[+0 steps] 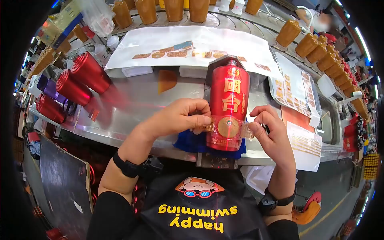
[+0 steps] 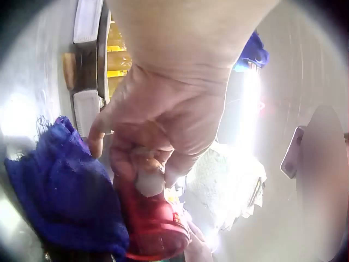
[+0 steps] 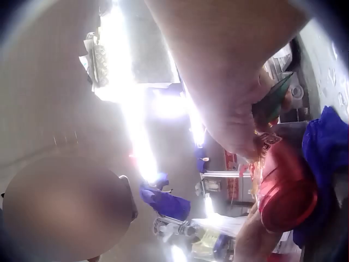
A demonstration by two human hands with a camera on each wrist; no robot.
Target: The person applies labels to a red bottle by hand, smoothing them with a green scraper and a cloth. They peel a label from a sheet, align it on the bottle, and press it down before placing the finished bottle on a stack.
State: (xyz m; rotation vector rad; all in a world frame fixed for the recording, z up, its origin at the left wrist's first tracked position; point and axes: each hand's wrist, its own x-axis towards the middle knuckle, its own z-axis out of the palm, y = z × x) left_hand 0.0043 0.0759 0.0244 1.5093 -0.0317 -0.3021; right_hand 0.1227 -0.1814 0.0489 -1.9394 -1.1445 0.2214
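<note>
A red bottle [image 1: 229,90] with gold characters lies with its base toward the person, over a blue cloth [image 1: 188,142]. Across its lower part is a clear strip with a round gold emblem [image 1: 228,127]. The left hand [image 1: 180,116] pinches the strip's left end between thumb and fingers. At the other end, the right hand [image 1: 272,134] pinches it with thumb and index finger. In the left wrist view the left hand [image 2: 169,109] is beside the red bottle [image 2: 155,234]; the right wrist view shows the right hand [image 3: 229,93] against the bottle [image 3: 286,191].
Several red bottles [image 1: 91,72] lie at the left. White sheets with gold stickers are behind [image 1: 140,40] and at the right [image 1: 304,148]. Brown containers [image 1: 146,11] line the conveyor at the back. A sink [image 1: 330,124] is at the far right, a dark board [image 1: 64,176] at the lower left.
</note>
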